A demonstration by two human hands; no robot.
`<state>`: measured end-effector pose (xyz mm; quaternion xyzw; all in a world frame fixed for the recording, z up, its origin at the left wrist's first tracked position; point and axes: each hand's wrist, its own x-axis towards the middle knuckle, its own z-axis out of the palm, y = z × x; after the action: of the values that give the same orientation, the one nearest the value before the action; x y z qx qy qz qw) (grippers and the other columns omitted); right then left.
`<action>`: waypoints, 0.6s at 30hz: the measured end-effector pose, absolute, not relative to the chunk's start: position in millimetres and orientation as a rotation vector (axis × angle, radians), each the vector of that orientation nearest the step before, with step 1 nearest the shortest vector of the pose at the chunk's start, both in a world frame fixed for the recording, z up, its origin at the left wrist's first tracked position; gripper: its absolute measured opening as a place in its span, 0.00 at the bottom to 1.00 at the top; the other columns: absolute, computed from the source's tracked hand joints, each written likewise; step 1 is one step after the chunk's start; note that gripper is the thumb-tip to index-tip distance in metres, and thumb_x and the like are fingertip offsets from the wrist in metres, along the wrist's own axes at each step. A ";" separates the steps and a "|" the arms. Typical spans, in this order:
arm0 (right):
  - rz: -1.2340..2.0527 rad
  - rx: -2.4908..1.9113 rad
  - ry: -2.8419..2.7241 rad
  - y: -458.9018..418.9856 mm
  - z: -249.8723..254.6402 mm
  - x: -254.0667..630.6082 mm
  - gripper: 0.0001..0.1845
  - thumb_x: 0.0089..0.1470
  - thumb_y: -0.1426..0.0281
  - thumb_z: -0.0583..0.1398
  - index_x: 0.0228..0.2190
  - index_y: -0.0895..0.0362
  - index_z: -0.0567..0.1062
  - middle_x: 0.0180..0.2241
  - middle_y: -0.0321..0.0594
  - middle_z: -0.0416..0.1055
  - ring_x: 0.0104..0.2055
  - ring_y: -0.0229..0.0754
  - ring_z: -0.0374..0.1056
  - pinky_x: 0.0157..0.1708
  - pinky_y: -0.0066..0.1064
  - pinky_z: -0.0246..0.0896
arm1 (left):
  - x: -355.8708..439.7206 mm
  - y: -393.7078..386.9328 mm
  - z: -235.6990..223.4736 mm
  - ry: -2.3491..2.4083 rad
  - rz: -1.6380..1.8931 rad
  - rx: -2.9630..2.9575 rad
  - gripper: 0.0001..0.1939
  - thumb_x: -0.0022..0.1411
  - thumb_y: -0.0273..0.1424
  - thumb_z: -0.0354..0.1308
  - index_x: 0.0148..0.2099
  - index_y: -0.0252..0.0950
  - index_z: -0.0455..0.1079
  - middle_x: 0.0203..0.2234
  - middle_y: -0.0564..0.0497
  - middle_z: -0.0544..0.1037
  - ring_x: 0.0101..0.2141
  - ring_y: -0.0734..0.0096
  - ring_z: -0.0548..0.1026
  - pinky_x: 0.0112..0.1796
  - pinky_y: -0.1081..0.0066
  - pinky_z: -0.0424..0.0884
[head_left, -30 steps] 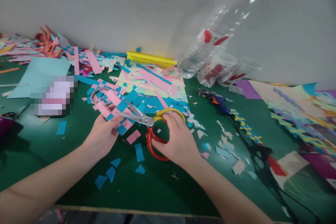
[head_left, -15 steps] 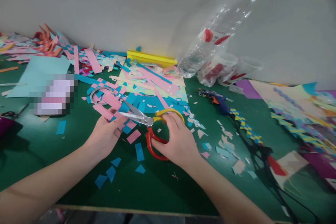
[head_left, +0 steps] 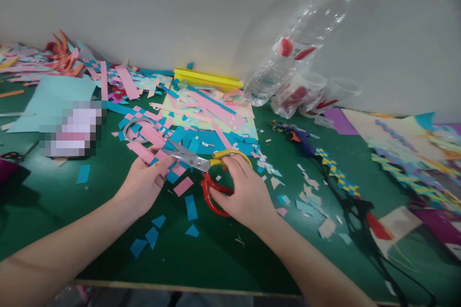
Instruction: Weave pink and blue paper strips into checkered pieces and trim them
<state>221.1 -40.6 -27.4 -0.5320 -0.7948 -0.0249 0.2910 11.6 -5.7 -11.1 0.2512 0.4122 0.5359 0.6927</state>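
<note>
My right hand (head_left: 245, 194) grips a pair of scissors (head_left: 201, 165) with one yellow and one red handle loop, fingers through the loops. The steel blades point left, nearly closed, into a pink and blue woven paper piece (head_left: 158, 151). My left hand (head_left: 144, 184) pinches the near edge of that woven piece and holds it against the green table (head_left: 223, 254). Small blue and pink offcuts (head_left: 189, 206) lie under and in front of both hands.
A clear plastic bottle (head_left: 288, 57) leans on the wall beside crumpled cups. A yellow strip (head_left: 207, 79), pink paper strips (head_left: 126, 81) and a light blue sheet (head_left: 50, 96) lie behind. A blue glue gun (head_left: 297, 136) with its cord and other woven pieces sit at the right.
The scissor blades have closed further on the woven paper. Both hands stay almost in place; the woven piece has shifted slightly.
</note>
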 end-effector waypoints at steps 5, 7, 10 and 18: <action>-0.037 -1.413 -2.100 -40.1 -28.6 223.1 0.21 0.54 0.64 0.58 0.48 0.58 0.67 0.42 0.52 0.73 0.40 0.53 0.73 0.30 0.42 0.73 | 12.0 -5.7 -11.5 0.906 1.202 0.549 0.16 0.52 0.22 0.68 0.44 0.35 0.74 0.39 0.49 0.82 0.39 0.70 0.80 0.40 0.75 0.77; -0.003 -1.412 -2.074 -39.6 -29.0 223.3 0.19 0.54 0.65 0.58 0.47 0.57 0.67 0.40 0.50 0.73 0.38 0.51 0.73 0.29 0.40 0.73 | 12.1 -5.5 -11.5 0.932 1.198 0.539 0.17 0.52 0.21 0.68 0.44 0.35 0.73 0.39 0.49 0.82 0.38 0.69 0.80 0.39 0.75 0.77; 0.122 -1.446 -2.020 -38.5 -28.8 223.3 0.17 0.53 0.65 0.59 0.45 0.55 0.66 0.39 0.47 0.72 0.37 0.49 0.72 0.29 0.39 0.72 | 11.9 -4.8 -11.8 0.977 1.204 0.519 0.16 0.52 0.21 0.68 0.43 0.35 0.73 0.37 0.49 0.82 0.38 0.70 0.80 0.39 0.75 0.77; 0.244 -1.440 -1.848 -37.6 -20.3 223.2 0.19 0.52 0.61 0.61 0.43 0.54 0.63 0.43 0.49 0.68 0.39 0.48 0.69 0.34 0.41 0.70 | 13.0 -3.2 -9.6 0.987 1.241 0.515 0.12 0.53 0.20 0.67 0.38 0.34 0.71 0.31 0.52 0.81 0.34 0.70 0.80 0.36 0.74 0.78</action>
<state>223.2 -37.6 -20.3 -0.5647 -0.7248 0.0957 0.3829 13.0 -3.2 -9.6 0.2286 0.4383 0.5511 0.6722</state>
